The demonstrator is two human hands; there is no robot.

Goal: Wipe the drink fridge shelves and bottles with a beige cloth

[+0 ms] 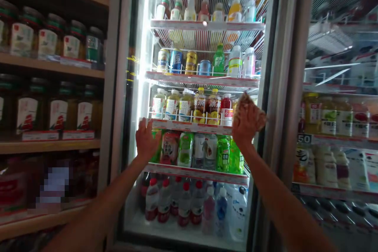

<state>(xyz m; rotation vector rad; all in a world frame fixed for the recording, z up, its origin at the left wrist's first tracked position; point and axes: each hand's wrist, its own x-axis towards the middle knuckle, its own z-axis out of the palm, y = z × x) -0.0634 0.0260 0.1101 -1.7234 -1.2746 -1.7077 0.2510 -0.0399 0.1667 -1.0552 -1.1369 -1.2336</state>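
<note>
My right hand (245,124) grips a crumpled brownish cloth (259,115) at the right end of a fridge shelf, beside a bottle with a red cap (226,107). Part of the cloth shows above and to the right of the fingers. My left hand (146,138) is raised at the left end of the same shelf, its fingers apart and nothing in them. Its fingertips are near the shelf's front edge (189,126); whether they touch it I cannot tell. Bottles of tea (185,104) stand along this shelf between my hands.
The lit fridge holds several shelves of drinks, with cans (191,63) above and red-capped bottles (184,204) at the bottom. A metal door frame (283,86) runs up the right side. Wooden shelves (53,65) with jars stand left; another drinks cooler (339,139) stands right.
</note>
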